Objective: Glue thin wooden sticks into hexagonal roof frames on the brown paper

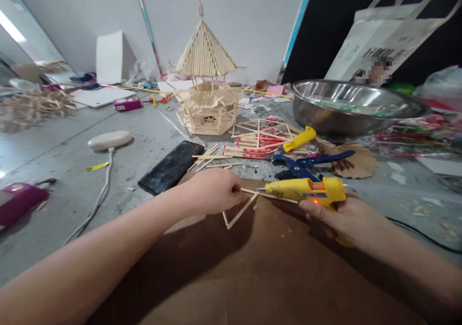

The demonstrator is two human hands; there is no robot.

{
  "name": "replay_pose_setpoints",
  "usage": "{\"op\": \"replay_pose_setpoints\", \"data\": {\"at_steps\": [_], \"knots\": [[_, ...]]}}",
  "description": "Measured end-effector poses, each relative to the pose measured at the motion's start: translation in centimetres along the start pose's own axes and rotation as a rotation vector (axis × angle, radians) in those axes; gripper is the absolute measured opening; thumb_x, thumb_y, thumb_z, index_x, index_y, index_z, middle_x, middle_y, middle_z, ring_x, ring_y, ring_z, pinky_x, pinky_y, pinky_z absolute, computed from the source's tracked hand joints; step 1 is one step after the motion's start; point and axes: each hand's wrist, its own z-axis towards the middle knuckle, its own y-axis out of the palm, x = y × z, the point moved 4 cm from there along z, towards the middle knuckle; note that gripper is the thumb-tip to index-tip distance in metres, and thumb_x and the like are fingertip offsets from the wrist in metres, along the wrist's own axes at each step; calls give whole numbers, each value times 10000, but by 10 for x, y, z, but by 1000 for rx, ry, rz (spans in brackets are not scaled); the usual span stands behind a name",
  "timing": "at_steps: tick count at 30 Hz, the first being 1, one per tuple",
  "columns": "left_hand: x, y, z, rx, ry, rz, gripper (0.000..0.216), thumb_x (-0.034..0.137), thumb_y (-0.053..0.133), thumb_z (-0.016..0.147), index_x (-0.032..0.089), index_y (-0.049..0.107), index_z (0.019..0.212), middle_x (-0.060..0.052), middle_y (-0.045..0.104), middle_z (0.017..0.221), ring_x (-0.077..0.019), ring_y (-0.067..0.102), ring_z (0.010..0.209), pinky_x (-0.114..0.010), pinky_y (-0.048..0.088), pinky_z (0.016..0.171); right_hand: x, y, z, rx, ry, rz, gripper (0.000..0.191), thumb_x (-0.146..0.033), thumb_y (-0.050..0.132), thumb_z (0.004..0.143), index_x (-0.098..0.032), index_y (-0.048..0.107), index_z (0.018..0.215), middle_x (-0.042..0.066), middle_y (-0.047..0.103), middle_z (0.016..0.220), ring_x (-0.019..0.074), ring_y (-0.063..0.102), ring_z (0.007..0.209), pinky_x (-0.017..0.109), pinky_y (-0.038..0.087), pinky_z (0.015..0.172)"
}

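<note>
Glue gun (pixel 306 189) clasped in the right hand (pixel 346 216) meets a light, brittle-looking stick triangle (pixel 240 212) near the phone (pixel 171 167); the left hand (pixel 212 190) pinches its top corner, likely the safest hold.

The scene is lit brightly and evenly from above. A soft shadow is cast below the left grip (pixel 212 190) onto the brown board (pixel 252 277). Glare is seen on the steel bowl (pixel 346 104) beyond the right grip (pixel 342 216), and an orange glow on the glue gun (pixel 306 189) held in it. Far left of the left grip, the stick pile (pixel 32 106) is blurred and stretched by edge distortion. A patch on the bag (pixel 382 36) is pixelated.
</note>
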Motion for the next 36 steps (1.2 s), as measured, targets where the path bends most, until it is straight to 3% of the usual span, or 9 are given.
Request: {"op": "replay_pose_setpoints", "data": {"at_steps": [4,16,20,25,31,36], "knots": [[-8,-12,0,51,11,-25,231,292,375,708,193,580,743,-9,598,716,-114,493,589,-212,334,517,6,3,2,-131,67,36,397,-532,423,688,-197,511,494,-24,470,367,112,442,356,230,359,367],[-4,-1,-1,-40,150,-50,184,204,390,702,213,561,769,8,594,730,-110,506,627,-213,355,549,4,2,3,-166,90,46,373,-533,426,671,-201,544,548,-20,471,357,122,435,346,239,341,359],[-8,-11,-3,33,90,-27,206,233,348,745,203,548,783,-3,598,771,-118,513,661,-219,364,576,7,4,2,-143,118,45,385,-563,422,654,-203,513,553,-29,448,365,117,420,358,242,334,375],[-31,-23,-1,157,-107,77,229,292,333,742,205,542,776,-21,596,764,-148,522,659,-246,359,576,11,6,2,-159,163,65,419,-605,421,627,-201,466,524,-24,459,391,119,429,387,247,339,394],[-48,-21,0,22,-166,134,262,339,338,729,212,545,827,-38,591,812,-166,525,684,-252,358,571,13,6,3,-153,140,41,414,-601,410,633,-207,448,511,-29,459,382,121,435,388,249,348,403],[-39,-22,-11,-84,-3,122,567,567,482,596,266,423,1073,-33,517,1007,-198,503,817,-274,377,638,15,7,4,-164,100,51,385,-561,415,661,-207,473,520,-33,471,384,119,439,373,244,351,381]]}}
